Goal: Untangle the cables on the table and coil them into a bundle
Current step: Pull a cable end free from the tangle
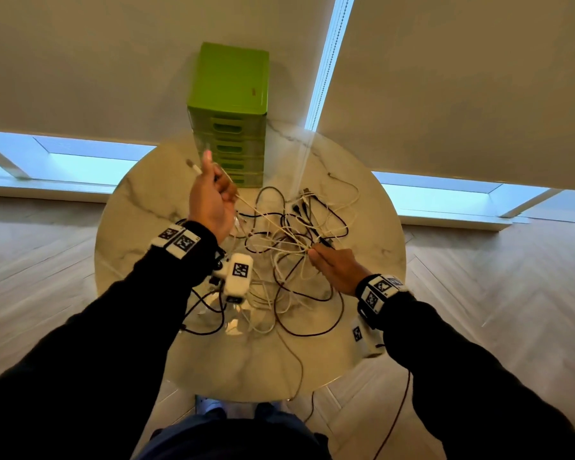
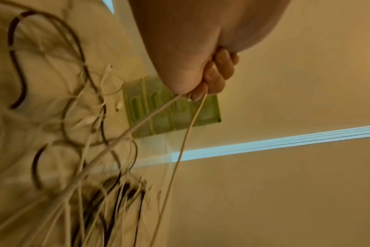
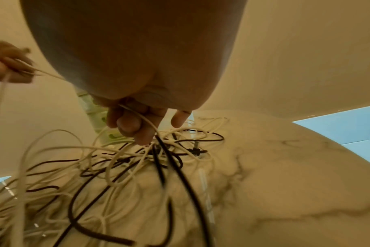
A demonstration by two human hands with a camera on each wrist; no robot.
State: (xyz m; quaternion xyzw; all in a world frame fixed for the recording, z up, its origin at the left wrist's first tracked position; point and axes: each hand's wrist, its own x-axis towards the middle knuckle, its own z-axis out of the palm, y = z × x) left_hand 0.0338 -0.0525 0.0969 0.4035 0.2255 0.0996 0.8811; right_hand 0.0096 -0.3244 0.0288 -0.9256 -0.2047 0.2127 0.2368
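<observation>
A tangle of white and black cables (image 1: 289, 250) lies on the round marble table (image 1: 140, 227). My left hand (image 1: 213, 197) is raised above the table's far left. It grips a white cable (image 1: 263, 217) whose plug end (image 1: 193, 167) sticks out past the thumb. In the left wrist view, two white strands (image 2: 186, 133) run down from the curled fingers (image 2: 215, 78) into the pile. My right hand (image 1: 329, 263) sits low at the tangle's right side. Its fingers (image 3: 135, 127) pinch white and black cables (image 3: 158, 138) there.
A green drawer unit (image 1: 229, 121) stands at the table's far edge, just behind my left hand. Roller blinds and a bead chain (image 1: 329, 61) hang behind it. A dark cable (image 1: 296, 366) trails off the near table edge to the wooden floor (image 1: 478, 293).
</observation>
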